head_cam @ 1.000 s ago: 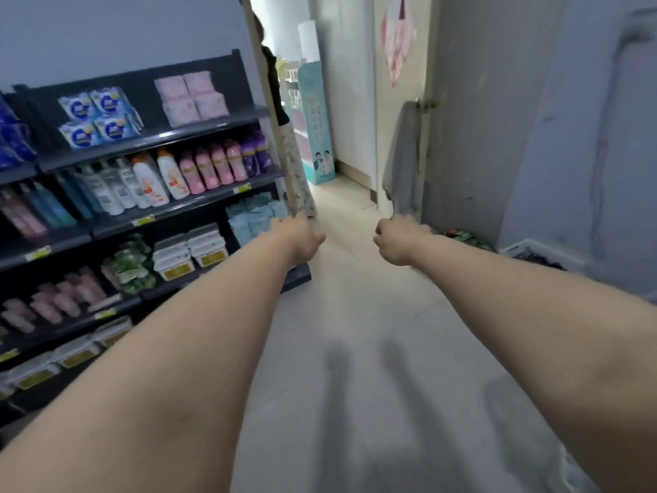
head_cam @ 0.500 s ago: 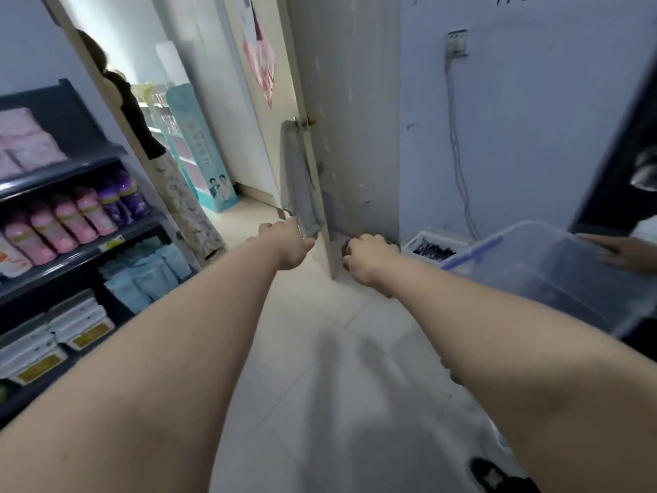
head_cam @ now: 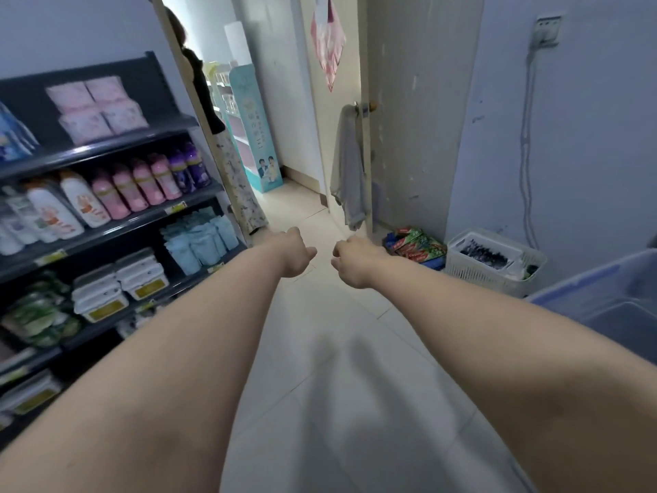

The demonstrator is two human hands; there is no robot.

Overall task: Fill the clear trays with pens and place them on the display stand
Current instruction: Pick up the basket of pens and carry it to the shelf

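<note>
Both my arms reach straight out over the tiled floor of a shop aisle. My left hand point(head_cam: 297, 252) and my right hand point(head_cam: 350, 261) hang side by side with fingers curled under, and neither holds anything. A white slatted basket point(head_cam: 492, 270) with dark pens inside stands on the floor by the right wall, to the right of my right hand. A large clear plastic bin point(head_cam: 611, 304) with a blue rim shows at the right edge. No clear tray or display stand is visible near my hands.
Dark shelves point(head_cam: 106, 229) of bottles, wipes and packets line the left side. A person point(head_cam: 213, 137) stands beyond the shelf end. A door point(head_cam: 401, 119) with a grey cloth point(head_cam: 350, 172) on its handle is ahead; toothpaste boxes point(head_cam: 416, 245) lie at its foot.
The view has swung back to the left after turning right, so the shelves fill more of the left side. The clear bin has slid to the right edge. Both hands stay curled and hold nothing.
</note>
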